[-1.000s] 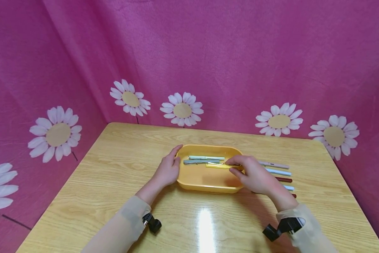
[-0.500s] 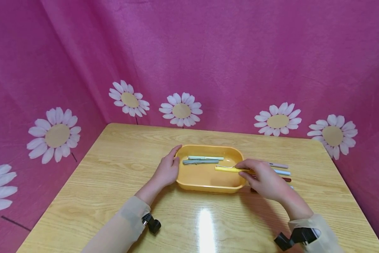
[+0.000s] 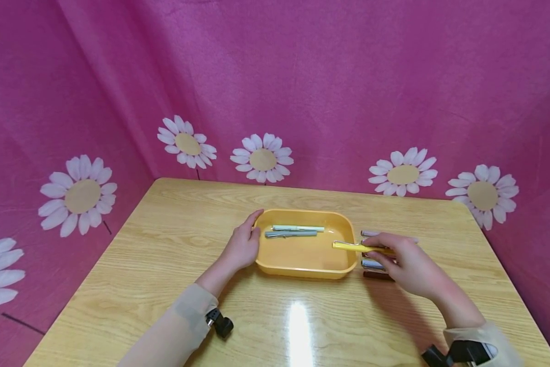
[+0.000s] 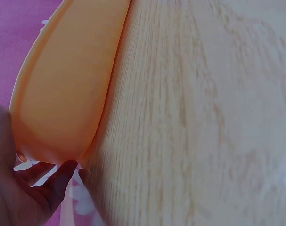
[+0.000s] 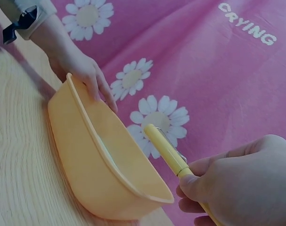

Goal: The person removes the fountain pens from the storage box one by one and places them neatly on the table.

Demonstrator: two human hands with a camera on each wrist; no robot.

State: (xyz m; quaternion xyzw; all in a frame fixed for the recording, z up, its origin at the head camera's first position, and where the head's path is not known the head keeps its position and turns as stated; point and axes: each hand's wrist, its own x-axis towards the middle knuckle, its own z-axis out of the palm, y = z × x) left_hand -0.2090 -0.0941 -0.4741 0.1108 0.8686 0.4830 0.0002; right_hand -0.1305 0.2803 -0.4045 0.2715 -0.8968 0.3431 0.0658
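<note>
A yellow pen (image 3: pixel 348 246) with a wire clip is pinched between the thumb and fingers of my right hand (image 3: pixel 405 262). Its capped end overlaps the right rim of the orange-yellow plastic tray (image 3: pixel 302 262) in the head view and points over the tray in the right wrist view. My left hand (image 3: pixel 243 244) grips the left end of the tray, thumb and fingers at its rim and wall. Inside the tray, a pale green pen (image 3: pixel 297 228) and a grey-green pen (image 3: pixel 290 234) lie side by side near the far wall.
Several more pens lie in a row on the wooden table (image 3: pixel 201 214) right of the tray, partly covered by my right hand. Among them are a lilac pen (image 3: pixel 368 233), a light blue pen (image 3: pixel 371 264) and a dark red pen (image 3: pixel 377 275). A pink flowered curtain (image 3: pixel 330 102) surrounds the table.
My right hand has moved rightward with the yellow pen, from over the tray's inside to its right rim. The left hand and the tray have stayed put.
</note>
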